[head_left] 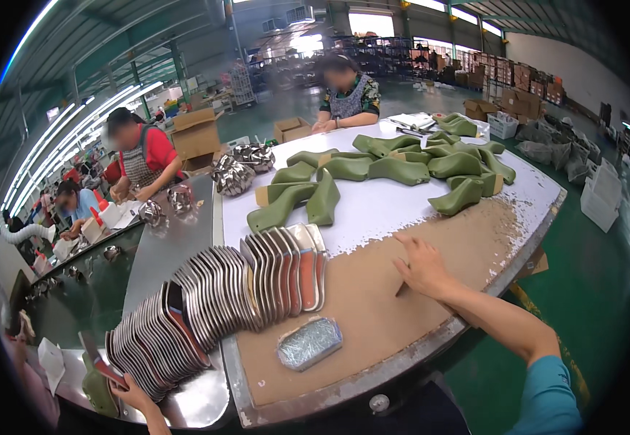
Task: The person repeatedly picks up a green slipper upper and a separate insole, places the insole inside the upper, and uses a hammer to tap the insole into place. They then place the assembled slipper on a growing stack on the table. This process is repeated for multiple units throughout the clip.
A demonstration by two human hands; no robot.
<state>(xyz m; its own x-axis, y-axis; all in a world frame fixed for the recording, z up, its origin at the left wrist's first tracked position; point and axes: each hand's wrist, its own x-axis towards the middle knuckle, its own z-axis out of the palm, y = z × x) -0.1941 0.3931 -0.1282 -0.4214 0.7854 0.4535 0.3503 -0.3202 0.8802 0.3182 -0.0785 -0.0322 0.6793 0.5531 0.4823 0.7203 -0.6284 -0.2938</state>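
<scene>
While right hand (422, 265) rests flat, fingers spread, empty; left hand (132, 395) pinches insole row (221, 304); nail tray (309, 342) near.

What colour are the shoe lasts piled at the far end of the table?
Olive green, the shoe lasts all match; the head view shows them clearly on the table.

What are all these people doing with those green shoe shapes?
A person stands at a worn table. Their right hand rests flat on its bare brown part. Their left hand touches the near end of a long fanned row of shiny insoles. Green shoe forms lie piled farther back, and other people work nearby.
</scene>
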